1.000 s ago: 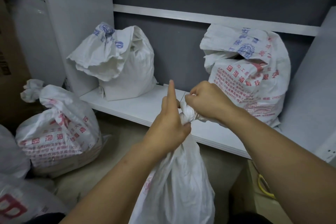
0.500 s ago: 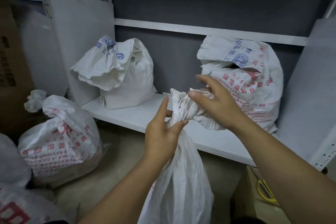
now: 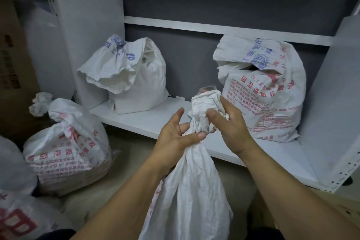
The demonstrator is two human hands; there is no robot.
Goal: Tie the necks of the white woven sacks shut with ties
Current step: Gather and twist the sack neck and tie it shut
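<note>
held sack (image 3: 191,191) stood nearest, before the shelf (image 3: 140,121), its neck gripped by left hand (image 3: 175,138) below and right hand (image 3: 228,122) above | left shelf sack (image 3: 136,87) sat on the shelf's left end | right shelf sack (image 3: 272,99) sat on its right end, behind the right hand | floor sack (image 3: 68,148) lay left of the shelf, before the carton (image 3: 13,68)

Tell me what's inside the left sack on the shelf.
The left sack on the shelf gapes open, untied. Only its own white lining shows in the mouth; whatever fills it is covered by its walls and folded-over flap.
</note>
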